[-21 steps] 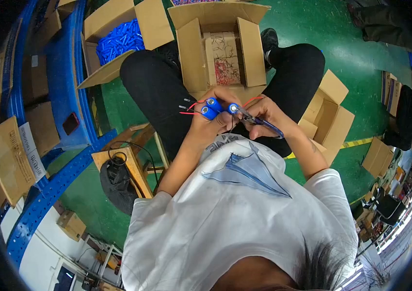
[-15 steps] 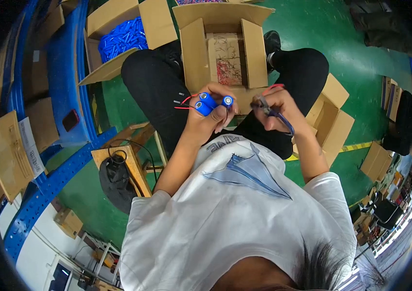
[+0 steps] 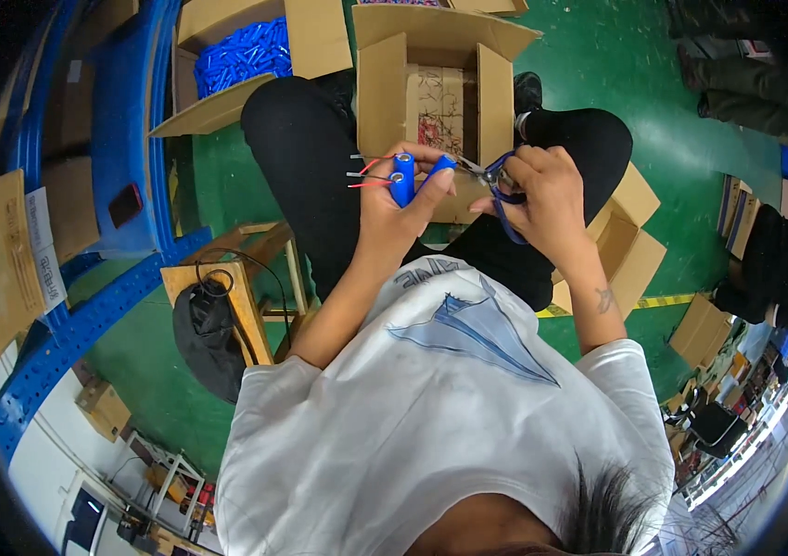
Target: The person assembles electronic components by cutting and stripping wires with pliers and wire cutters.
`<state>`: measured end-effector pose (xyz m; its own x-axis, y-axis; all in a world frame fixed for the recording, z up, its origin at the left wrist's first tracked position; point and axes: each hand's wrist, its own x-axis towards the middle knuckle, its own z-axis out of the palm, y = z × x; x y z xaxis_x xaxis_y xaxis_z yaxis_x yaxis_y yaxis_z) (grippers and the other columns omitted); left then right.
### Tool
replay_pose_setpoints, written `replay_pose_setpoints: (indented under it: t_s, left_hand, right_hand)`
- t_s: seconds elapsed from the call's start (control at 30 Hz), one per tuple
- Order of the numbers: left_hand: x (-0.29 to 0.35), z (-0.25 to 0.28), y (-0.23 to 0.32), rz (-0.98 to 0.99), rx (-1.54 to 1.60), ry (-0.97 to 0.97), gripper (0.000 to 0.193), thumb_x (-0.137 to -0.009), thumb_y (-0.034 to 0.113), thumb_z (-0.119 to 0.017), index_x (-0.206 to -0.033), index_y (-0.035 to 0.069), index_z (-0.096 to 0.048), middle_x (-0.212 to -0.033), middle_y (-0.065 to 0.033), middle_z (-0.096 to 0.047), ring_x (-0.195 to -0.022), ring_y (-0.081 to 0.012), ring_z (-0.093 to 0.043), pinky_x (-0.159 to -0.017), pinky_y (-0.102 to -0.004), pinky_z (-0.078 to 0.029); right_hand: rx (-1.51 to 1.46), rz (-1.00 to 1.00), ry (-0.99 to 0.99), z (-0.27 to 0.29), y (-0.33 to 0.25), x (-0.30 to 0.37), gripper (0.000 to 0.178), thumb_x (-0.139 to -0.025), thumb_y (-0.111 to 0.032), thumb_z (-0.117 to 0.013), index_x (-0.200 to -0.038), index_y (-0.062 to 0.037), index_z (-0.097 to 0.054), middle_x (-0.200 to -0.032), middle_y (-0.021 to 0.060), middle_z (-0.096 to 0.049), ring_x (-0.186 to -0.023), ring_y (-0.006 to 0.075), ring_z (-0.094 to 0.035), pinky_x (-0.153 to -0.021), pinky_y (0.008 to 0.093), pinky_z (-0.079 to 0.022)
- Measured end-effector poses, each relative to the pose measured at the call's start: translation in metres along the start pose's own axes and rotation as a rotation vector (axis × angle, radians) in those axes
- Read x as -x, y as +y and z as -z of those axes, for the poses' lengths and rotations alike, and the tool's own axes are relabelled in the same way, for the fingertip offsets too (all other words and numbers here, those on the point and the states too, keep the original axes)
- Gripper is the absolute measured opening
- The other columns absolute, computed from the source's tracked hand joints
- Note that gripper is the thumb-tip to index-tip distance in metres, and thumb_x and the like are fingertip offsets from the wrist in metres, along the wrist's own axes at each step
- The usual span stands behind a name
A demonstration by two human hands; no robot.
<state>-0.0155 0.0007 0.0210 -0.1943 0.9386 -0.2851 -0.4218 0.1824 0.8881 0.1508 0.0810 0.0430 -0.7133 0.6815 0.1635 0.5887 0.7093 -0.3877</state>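
Observation:
My left hand (image 3: pixel 392 221) is closed round several blue cylindrical battery cells (image 3: pixel 401 188). Two of them stand side by side with their ends up, and red and dark wires (image 3: pixel 368 172) stick out to their left. Another blue cell (image 3: pixel 441 168) is pinched between thumb and fingers, tilted toward the right. Wrapped round blue-handled pliers (image 3: pixel 500 176), my right hand (image 3: pixel 550 196) holds their slim metal jaws up close to the tilted cell's end. Whether the jaws grip a wire there is too small to tell.
Between my legs stands an open carton (image 3: pixel 382 111) with wire scraps at its bottom. A box of blue cells (image 3: pixel 244 57) is at the far left. Another open carton (image 3: pixel 630 246) lies by my right knee. A wooden stool (image 3: pixel 247 310) with a black cap and blue racking (image 3: pixel 125 139) are at left.
My right hand has brought the pliers left and up to the tilted cell. A red wire seen by that hand earlier no longer shows. My left hand has turned the cells slightly.

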Motion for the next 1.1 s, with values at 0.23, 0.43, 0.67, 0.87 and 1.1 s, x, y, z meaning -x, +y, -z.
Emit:
replay_pose_setpoints:
  t_s: [0.23, 0.43, 0.67, 0.87, 1.1]
  left_hand:
    - [0.003, 0.001, 0.004, -0.024, -0.009, -0.046, 0.016, -0.081, 0.007, -0.062, -0.093, -0.001, -0.055, -0.08, -0.0039, -0.058, -0.074, -0.0072, -0.055, -0.068, -0.0188, -0.045]
    - [0.003, 0.006, 0.005, -0.005, -0.037, -0.066, 0.019, -0.08, 0.009, -0.064, -0.095, -0.001, -0.057, -0.083, -0.0042, -0.059, -0.075, -0.0076, -0.057, -0.069, -0.0192, -0.046]
    - [-0.001, 0.01, -0.004, -0.083, -0.063, -0.118, 0.028, -0.08, 0.019, -0.066, -0.097, 0.001, -0.055, -0.076, -0.0061, -0.061, -0.048, -0.0013, -0.043, -0.04, -0.0143, -0.031]
    - [-0.003, 0.017, -0.004, 0.101, 0.092, -0.229, 0.03, -0.084, 0.02, -0.06, -0.105, 0.0, -0.052, -0.085, -0.0092, -0.06, -0.07, -0.0118, -0.059, -0.054, -0.021, -0.047]
    - [-0.003, 0.0, -0.001, 0.172, 0.431, -0.152, 0.034, -0.087, 0.021, -0.055, -0.114, 0.002, -0.046, -0.093, -0.0079, -0.058, -0.079, -0.0124, -0.056, -0.063, -0.0229, -0.047]
  right_hand:
    - [-0.05, 0.001, -0.036, 0.0, -0.004, 0.0, 0.042, -0.056, -0.044, -0.073, -0.057, -0.007, -0.053, -0.055, 0.0061, -0.047, -0.054, 0.0238, -0.049, -0.054, 0.0331, -0.034]
    - [-0.077, 0.001, -0.067, 0.001, -0.006, 0.001, 0.04, -0.057, -0.042, -0.073, -0.059, -0.0065, -0.056, -0.054, 0.0064, -0.049, -0.054, 0.0247, -0.051, -0.053, 0.0333, -0.034]
    - [-0.143, 0.0, -0.058, -0.003, -0.005, 0.004, 0.036, -0.058, -0.038, -0.074, -0.062, -0.0047, -0.059, -0.057, 0.0091, -0.053, -0.055, 0.0277, -0.054, -0.051, 0.0347, -0.04]
    - [-0.171, -0.052, -0.03, -0.002, 0.002, 0.006, 0.033, -0.06, -0.032, -0.075, -0.062, -0.0033, -0.058, -0.057, 0.0119, -0.053, -0.054, 0.0298, -0.054, -0.051, 0.0349, -0.041]
    - [-0.292, -0.113, -0.034, -0.001, 0.002, 0.002, 0.037, -0.061, -0.032, -0.074, -0.061, -0.0018, -0.053, -0.057, 0.0115, -0.048, -0.054, 0.0292, -0.051, -0.051, 0.0352, -0.038]
